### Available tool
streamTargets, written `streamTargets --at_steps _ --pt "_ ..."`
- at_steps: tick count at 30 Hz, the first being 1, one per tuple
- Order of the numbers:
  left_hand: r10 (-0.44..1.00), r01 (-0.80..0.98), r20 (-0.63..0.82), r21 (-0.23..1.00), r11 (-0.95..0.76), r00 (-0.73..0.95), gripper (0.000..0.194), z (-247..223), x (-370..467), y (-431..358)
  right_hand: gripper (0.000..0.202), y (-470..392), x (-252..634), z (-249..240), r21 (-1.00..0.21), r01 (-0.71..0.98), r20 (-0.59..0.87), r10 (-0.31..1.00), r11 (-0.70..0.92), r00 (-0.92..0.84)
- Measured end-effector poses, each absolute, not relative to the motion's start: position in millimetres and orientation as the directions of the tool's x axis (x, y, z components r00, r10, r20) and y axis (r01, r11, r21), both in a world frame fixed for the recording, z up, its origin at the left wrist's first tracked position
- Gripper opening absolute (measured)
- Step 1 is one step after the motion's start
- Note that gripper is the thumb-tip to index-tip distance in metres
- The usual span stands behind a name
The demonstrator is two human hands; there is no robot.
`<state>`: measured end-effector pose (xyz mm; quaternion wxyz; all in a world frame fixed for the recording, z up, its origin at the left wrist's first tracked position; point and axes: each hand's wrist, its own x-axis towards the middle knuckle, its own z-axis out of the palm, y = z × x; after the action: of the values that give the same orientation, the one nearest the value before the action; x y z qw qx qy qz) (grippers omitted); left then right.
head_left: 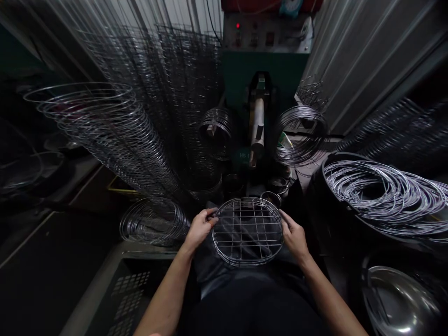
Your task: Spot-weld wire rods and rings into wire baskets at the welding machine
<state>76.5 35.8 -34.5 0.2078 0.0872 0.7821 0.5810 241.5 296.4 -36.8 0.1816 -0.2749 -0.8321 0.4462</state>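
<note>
A round wire basket [248,232] with a grid of crossed wires lies above my lap, between my two hands. My left hand [201,228] pinches its rim at the upper left, thumb and fingers closed on the wire. At the upper right of the rim, my right hand [294,235] grips the basket with its fingers against the edge. Beyond the basket stands a machine [266,70] with a metal arm [258,121] pointing toward me.
Tall stacks of wire rings [112,130] lean at the left, above a plastic crate [129,284]. Wire coils [301,135] hang beside the machine arm. At the right are a tub of wire rings [378,191] and a shiny metal bowl [402,298].
</note>
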Motion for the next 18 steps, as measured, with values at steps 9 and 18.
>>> streamTargets --at_steps 9,18 --pt "0.436 -0.059 -0.245 0.916 0.397 -0.866 0.05 -31.9 82.9 32.1 0.038 304.1 249.0 -33.4 -0.689 0.459 -0.043 0.6 0.562 -0.799" --pt "0.531 -0.088 -0.446 0.819 0.568 -0.72 0.091 -32.8 99.6 10.1 0.037 300.2 250.1 -48.8 -0.954 0.244 -0.115 0.538 0.175 -0.835"
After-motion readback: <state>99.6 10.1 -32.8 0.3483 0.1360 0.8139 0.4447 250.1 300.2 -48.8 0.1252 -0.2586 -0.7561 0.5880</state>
